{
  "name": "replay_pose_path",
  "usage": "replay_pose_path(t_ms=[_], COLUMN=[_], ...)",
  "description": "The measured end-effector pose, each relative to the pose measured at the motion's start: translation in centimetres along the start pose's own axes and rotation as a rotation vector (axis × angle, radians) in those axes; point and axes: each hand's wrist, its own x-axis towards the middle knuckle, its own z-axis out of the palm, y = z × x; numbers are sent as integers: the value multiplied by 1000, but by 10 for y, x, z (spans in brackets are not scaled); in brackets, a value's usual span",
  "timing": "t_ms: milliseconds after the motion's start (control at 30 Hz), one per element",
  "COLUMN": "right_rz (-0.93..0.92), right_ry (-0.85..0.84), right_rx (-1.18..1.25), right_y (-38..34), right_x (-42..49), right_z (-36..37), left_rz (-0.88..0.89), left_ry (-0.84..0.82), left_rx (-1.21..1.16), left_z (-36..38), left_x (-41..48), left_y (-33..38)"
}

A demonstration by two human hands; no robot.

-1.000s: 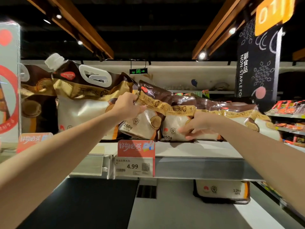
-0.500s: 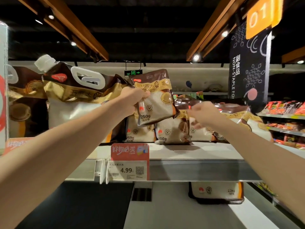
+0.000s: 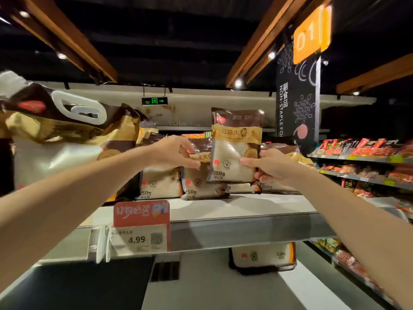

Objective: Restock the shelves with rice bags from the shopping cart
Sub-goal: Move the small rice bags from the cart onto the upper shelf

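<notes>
A small 250 g rice bag (image 3: 232,153), brown and gold with a clear window, stands upright in the air above the shelf row. My right hand (image 3: 272,166) pinches its lower right corner. My left hand (image 3: 172,153) reaches in from the left, and its thumb and fingers grip the top of another small rice bag (image 3: 199,182) that leans on the shelf (image 3: 245,209). More small bags of the same kind lie beside and behind these two, partly hidden by my hands.
A large rice bag (image 3: 62,148) with a white handle fills the shelf's left side. A red price tag (image 3: 140,227) reading 4.99 hangs on the shelf edge. Another rice bag (image 3: 263,256) lies on the lower shelf. Racks of red packets (image 3: 368,153) stand to the right.
The small bag lifted by my left hand has passed to my right hand and now stands upright further right. My left hand has dropped onto a bag on the shelf.
</notes>
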Motion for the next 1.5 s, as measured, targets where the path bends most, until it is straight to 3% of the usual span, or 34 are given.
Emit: replay_pose_path(t_ms=[167,300,400,533,733,900,1000,1133,1300,1400,1500], right_rz=[160,215,141,34,113,-44,-131,-83,-31,-57,-141], right_ry=[-5,-129,-104,35,6,233,62,-153,-222,-129,155], right_rx=[-135,-262,-375,-696,-624,-793,-914,-848,-529,-319,-70], right_y=[23,22,17,14,9,14,12,11,11,13,12], right_x=[8,13,19,22,22,8,-3,-9,-27,-43,-61], right_z=[-27,-20,-11,-2,0,5,10,5,-9,-19,-28], left_rz=[-58,-69,-74,-20,128,96,30,-37,38,80,103], left_ry=[-57,-178,-235,-220,-155,-165,-236,-344,-237,-141,-60], left_rx=[133,275,284,303,438,581,520,348,566,623,519], left_z=[17,26,32,33,33,29,28,32,40,51,64], left_x=[12,20,26,31,38,36,34,36,28,11,-1], left_y=[-11,-7,-6,-16,-16,-2,11,29,46,66,82])
